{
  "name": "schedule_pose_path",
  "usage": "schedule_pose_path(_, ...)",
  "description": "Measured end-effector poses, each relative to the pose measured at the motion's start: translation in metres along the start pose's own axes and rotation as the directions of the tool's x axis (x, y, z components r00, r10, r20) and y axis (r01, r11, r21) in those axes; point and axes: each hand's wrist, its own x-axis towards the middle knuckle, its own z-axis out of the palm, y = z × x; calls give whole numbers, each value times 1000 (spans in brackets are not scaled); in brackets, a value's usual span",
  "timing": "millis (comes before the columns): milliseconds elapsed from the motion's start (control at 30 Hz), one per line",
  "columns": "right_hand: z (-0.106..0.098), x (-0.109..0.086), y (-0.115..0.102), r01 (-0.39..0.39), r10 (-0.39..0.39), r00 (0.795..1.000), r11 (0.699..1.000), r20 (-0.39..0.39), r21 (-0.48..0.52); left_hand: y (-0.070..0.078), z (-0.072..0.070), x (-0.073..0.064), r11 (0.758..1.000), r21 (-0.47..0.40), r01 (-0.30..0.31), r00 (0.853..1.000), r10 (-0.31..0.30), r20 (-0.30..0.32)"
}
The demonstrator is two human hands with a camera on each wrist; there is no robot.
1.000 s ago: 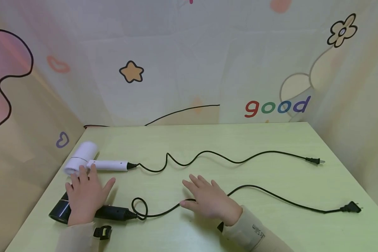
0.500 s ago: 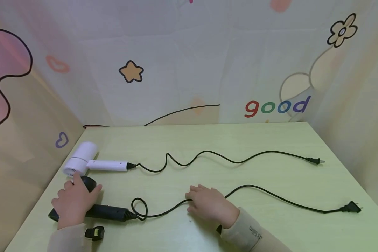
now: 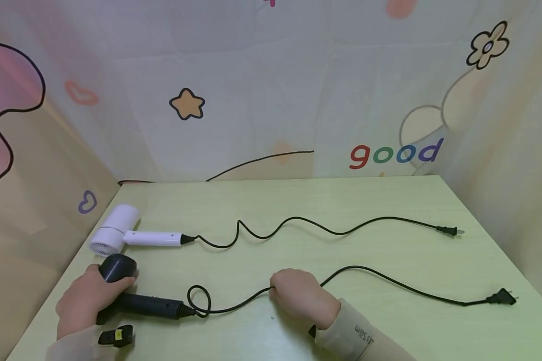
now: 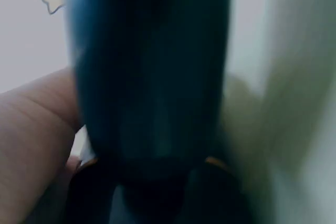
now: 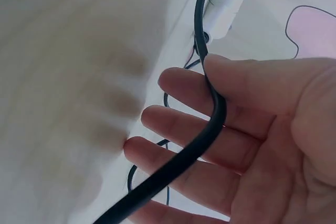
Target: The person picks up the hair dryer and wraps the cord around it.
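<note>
My left hand (image 3: 86,301) grips the barrel of a black hair dryer (image 3: 149,305) at the left of the table, its thumb lying over the near side. In the left wrist view that dark hair dryer (image 4: 152,77) fills the middle, blurred, and hides most of the fingers. Right of centre, my right hand (image 3: 300,296) holds the black dryer's power cord in curled fingers. Seen from the right wrist, the cord (image 5: 184,156) crosses the fingers (image 5: 220,135) with the thumb against it. A small loop of cord lies beside the handle.
Behind the black dryer lies a white hair dryer (image 3: 153,238), very near it, its wavy black cord (image 3: 339,232) running right to a plug (image 3: 449,230). The black dryer's plug (image 3: 501,297) rests near the table's right edge. A printed curtain (image 3: 271,100) encloses the back and sides.
My left hand has shifted left and down, closing round the black dryer, whose barrel has turned and shows its rounded end. The right hand's spread fingers have curled round the cord.
</note>
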Motion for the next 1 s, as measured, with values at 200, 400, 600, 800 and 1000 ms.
schedule_pose_path(200,-3,1,4,-7,8,999,999,-34,38,-8,-7,4,991,-79,-108,991,114,68)
schedule_pose_path(400,-12,2,13,-28,36,997,994,-72,108,-1,-5,2,984,-147,-104,991,115,64)
schedule_pose_path(600,-27,0,22,-22,49,987,984,-151,175,18,-6,-3,974,-220,-60,998,66,21)
schedule_pose_path(800,-40,-2,34,-27,78,967,978,-243,205,44,-5,-8,920,-388,-59,998,46,-42)
schedule_pose_path(1000,-54,-8,44,-20,101,940,969,-325,245,78,-4,-11,810,-580,-85,996,57,-66)
